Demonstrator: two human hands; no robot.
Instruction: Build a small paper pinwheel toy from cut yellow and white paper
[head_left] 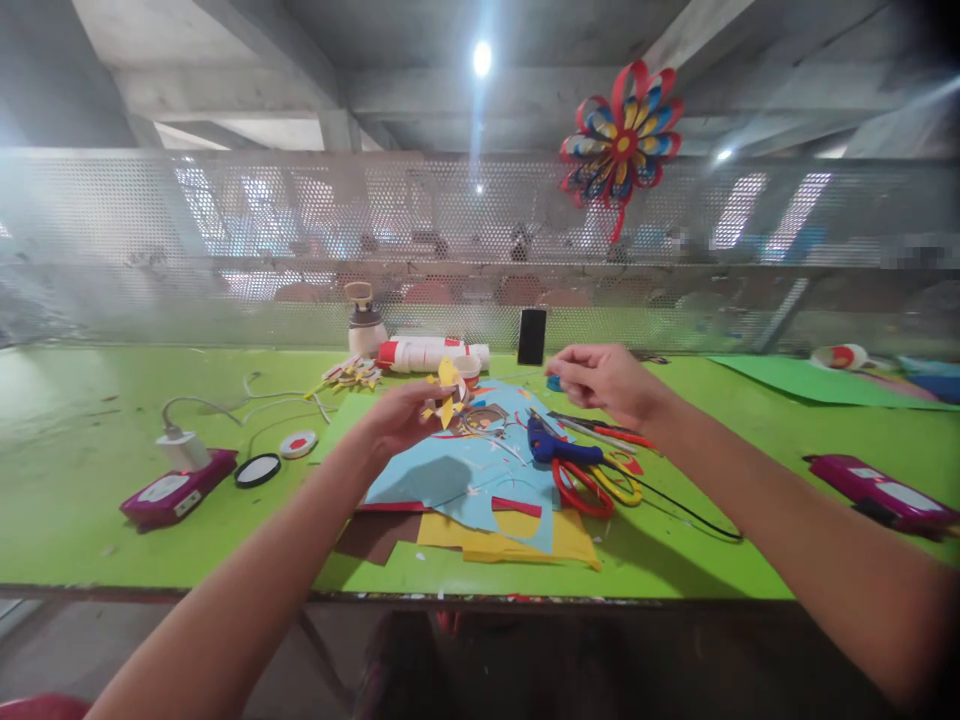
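My left hand (401,418) holds a small yellow and white paper flower piece (448,393) above the green table (90,510). To its right, my right hand (600,381) hovers with fingers pinched together; whether anything is between them I cannot tell. Under both hands lie a light blue paper sheet (465,470) with cut shapes, yellow paper (517,540) and brown paper (375,532). A blue glue gun (551,445) and red and yellow scissors (596,485) rest just right of the blue sheet.
A white glue bottle (427,354) lies at the back beside a small jar (365,320) and a black phone (532,336). Magenta devices sit at left (176,492) and right (881,492). A paper pinwheel flower (621,140) hangs on the mesh screen. Green paper (810,380) lies far right.
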